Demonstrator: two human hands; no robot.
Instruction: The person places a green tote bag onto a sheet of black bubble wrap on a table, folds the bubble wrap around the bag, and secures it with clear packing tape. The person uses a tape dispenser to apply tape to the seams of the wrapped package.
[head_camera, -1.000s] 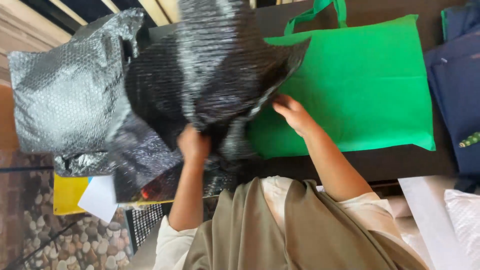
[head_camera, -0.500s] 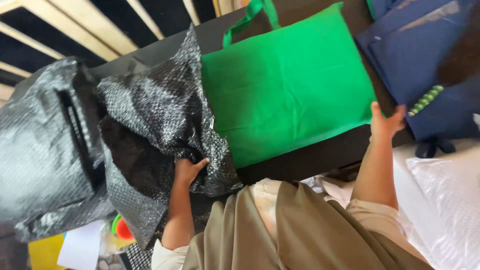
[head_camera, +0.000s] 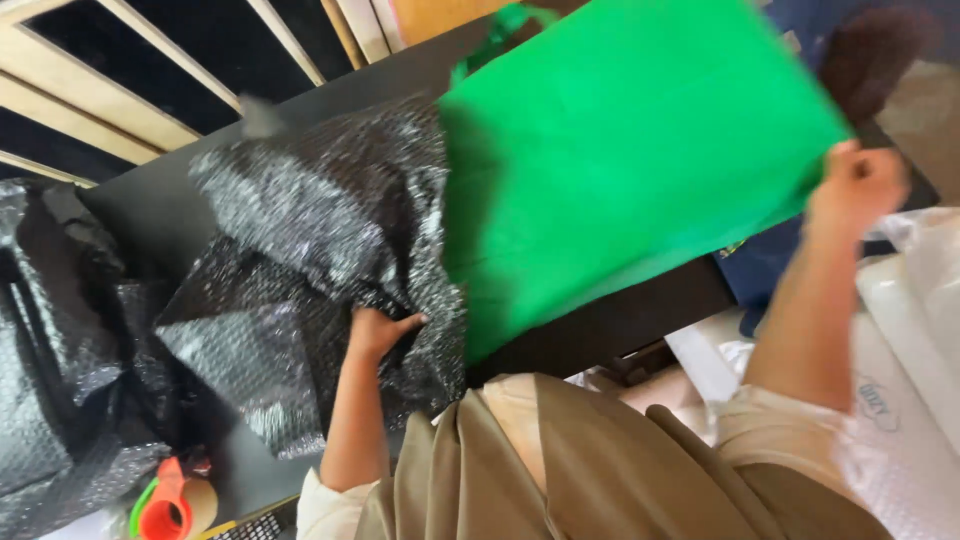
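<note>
Left hand (head_camera: 378, 330) has its fingers clamped on the black bubble-wrap pouch (head_camera: 320, 230), pinning it to the dark tabletop (head_camera: 600, 325). Right hand (head_camera: 858, 185) grips the green tote bag (head_camera: 620, 150) by its corner, lifting that edge above the pouch.

Black table (head_camera: 640, 320), pale wood slats (head_camera: 150, 110) behind, bright daylight.

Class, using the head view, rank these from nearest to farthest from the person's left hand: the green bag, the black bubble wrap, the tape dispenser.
1. Black bubble wrap: gripped by the left hand.
2. Green bag: just right of it.
3. Tape dispenser: lower left corner, farthest.
</note>
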